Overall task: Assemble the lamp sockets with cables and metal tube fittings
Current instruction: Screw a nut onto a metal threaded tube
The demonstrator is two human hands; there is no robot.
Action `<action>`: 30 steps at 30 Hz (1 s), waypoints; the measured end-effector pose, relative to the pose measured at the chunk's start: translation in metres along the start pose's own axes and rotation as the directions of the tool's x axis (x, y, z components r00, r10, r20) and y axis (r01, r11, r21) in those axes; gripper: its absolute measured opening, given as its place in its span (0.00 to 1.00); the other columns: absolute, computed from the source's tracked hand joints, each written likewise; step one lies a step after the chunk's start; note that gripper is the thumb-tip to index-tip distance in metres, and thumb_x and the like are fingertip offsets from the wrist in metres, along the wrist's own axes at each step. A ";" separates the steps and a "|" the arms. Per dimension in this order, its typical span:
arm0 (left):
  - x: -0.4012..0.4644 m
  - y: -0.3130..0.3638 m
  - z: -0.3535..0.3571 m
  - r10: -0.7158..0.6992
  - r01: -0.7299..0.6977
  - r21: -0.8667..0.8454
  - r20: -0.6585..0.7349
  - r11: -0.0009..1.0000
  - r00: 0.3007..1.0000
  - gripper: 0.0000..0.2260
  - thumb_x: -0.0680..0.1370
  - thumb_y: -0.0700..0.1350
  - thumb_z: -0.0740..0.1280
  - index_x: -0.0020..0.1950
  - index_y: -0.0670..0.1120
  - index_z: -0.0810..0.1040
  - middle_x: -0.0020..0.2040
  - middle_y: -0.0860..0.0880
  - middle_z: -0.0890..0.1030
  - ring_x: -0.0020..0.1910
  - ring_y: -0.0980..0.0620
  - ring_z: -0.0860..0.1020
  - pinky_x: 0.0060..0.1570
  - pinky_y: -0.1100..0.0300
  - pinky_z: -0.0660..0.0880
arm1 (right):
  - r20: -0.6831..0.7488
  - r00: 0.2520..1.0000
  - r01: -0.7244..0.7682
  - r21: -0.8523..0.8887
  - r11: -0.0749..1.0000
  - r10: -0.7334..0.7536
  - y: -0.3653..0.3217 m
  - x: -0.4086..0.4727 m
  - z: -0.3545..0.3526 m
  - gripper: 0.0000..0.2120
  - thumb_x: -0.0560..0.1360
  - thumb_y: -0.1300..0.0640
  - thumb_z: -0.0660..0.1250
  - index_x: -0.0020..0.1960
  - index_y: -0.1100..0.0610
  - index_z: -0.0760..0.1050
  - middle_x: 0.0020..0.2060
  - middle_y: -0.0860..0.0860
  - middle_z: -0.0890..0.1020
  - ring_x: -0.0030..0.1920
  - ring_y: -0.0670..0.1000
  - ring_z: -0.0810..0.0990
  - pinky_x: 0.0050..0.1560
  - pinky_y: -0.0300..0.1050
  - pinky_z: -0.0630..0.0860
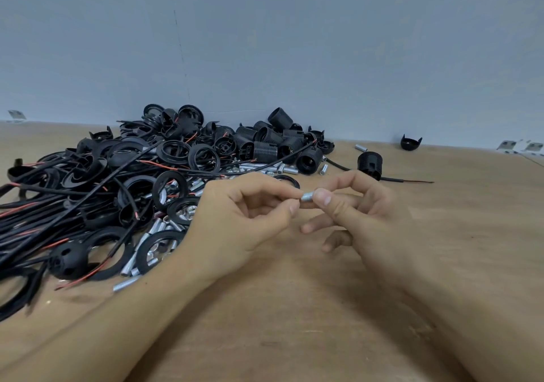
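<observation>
A short silver metal tube (307, 197) is held above the wooden table between both hands. My left hand (241, 222) pinches its left end with thumb and forefinger. My right hand (362, 213) pinches its right end, with the other fingers loosely curled below. A large pile of black socket bodies (270, 143), black rings (173, 151), black-and-red cables (44, 213) and loose metal tubes (159, 228) lies to the left and behind the hands. One socket with a cable attached (370, 165) stands apart at the right.
A black socket cap (411, 142) and a single metal tube (361, 147) lie near the grey wall at the back right. Bare wooden table (294, 308) stretches in front of and to the right of the hands.
</observation>
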State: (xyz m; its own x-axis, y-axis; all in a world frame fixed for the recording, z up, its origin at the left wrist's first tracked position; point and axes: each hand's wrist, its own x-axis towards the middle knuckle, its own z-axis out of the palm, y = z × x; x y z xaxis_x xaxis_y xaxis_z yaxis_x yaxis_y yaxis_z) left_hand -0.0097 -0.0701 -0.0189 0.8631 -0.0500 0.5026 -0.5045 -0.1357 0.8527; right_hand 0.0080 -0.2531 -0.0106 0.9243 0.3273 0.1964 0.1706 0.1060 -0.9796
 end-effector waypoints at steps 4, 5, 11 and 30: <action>0.001 -0.003 0.004 -0.180 0.175 -0.179 -0.013 0.968 0.984 0.09 0.69 0.39 0.73 0.48 0.39 0.84 0.41 0.43 0.86 0.40 0.50 0.85 0.45 0.60 0.81 | -0.057 0.996 0.072 -0.027 0.997 -0.073 0.002 0.000 0.002 0.03 0.67 0.53 0.73 0.40 0.51 0.81 0.36 0.54 0.84 0.36 0.50 0.82 0.30 0.41 0.77; 0.002 -0.004 0.005 -0.211 0.207 -0.207 0.003 0.956 0.977 0.10 0.69 0.40 0.73 0.49 0.39 0.84 0.42 0.42 0.86 0.41 0.49 0.85 0.47 0.58 0.81 | -0.063 0.995 0.072 -0.004 0.997 -0.072 0.002 0.000 0.003 0.02 0.68 0.54 0.73 0.40 0.52 0.81 0.36 0.55 0.84 0.36 0.51 0.83 0.32 0.41 0.78; 0.006 -0.007 0.002 -0.349 0.349 -0.323 0.060 0.880 0.935 0.12 0.68 0.43 0.73 0.49 0.40 0.85 0.43 0.39 0.85 0.42 0.47 0.83 0.47 0.58 0.80 | -0.087 0.991 0.099 -0.078 0.992 -0.106 0.007 0.001 -0.001 0.04 0.73 0.67 0.72 0.46 0.60 0.80 0.38 0.57 0.85 0.40 0.54 0.86 0.40 0.39 0.81; 0.009 -0.007 -0.003 -0.544 0.590 -0.511 0.257 0.625 0.799 0.10 0.69 0.42 0.72 0.46 0.40 0.86 0.42 0.45 0.85 0.37 0.55 0.83 0.40 0.64 0.80 | 0.365 0.648 0.614 -0.770 0.175 -0.669 0.004 0.002 -0.005 0.08 0.76 0.64 0.71 0.38 0.64 0.80 0.37 0.54 0.82 0.33 0.54 0.78 0.31 0.48 0.74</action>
State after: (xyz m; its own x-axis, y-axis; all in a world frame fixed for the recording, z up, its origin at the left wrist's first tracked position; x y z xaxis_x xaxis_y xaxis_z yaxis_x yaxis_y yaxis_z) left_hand 0.0015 -0.0670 -0.0196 0.9704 -0.2205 -0.0990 0.1809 0.3910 0.9025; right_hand 0.0127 -0.2564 -0.0145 0.3598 0.4841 0.7976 0.8603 -0.5030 -0.0828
